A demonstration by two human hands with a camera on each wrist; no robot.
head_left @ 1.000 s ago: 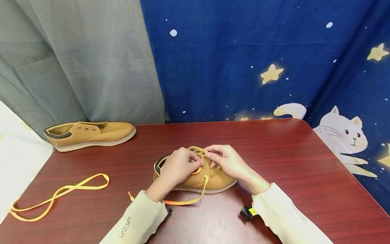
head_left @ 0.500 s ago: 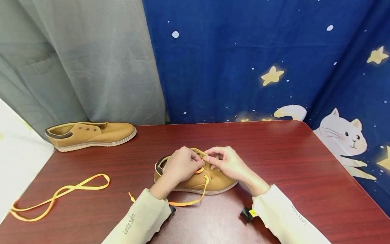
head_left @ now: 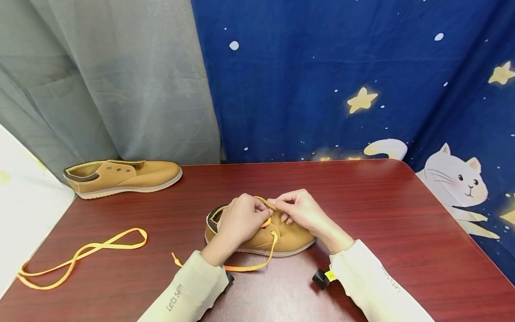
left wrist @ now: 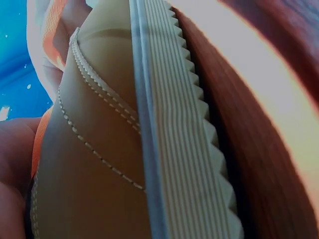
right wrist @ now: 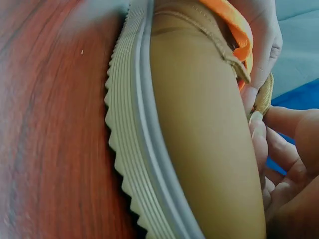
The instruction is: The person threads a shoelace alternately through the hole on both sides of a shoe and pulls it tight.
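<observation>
The tan shoe (head_left: pixel 257 241) stands sole-down on the surface of the red-brown table (head_left: pixel 382 214), midway between the left and right edges, its toe directed toward the right edge and its heel toward the left edge. An orange-yellow lace (head_left: pixel 250 269) emerges from the eyelet nearest the toe, drops over the side of the shoe that faces the near edge, and runs left beneath the left sleeve (head_left: pixel 193 281); its tipped end shows beyond that sleeve. The left hand (head_left: pixel 241 219) extends over the shoe opening, with thumb and fingertips pinching the lace at the eyelets (the exact point of contact is hidden by the fingers). The right hand (head_left: pixel 299 210) reaches in from the toe side; its thumb and finger grip the eyelet flap (head_left: pixel 265 202) on the side toward the back edge, as the right wrist view confirms. Fingertips of both hands are just beside one another at this flap. A second shoe (head_left: pixel 132 176), with bare eyelets, stands at the back left corner, toe toward the right edge. A loose lace (head_left: pixel 96 245), yellow and twisted across itself, lies near the left edge, well apart from both hands. Behind the back edge hang a grey curtain (head_left: pixel 153 80) and a star-printed blue curtain (head_left: pixel 281 89).
</observation>
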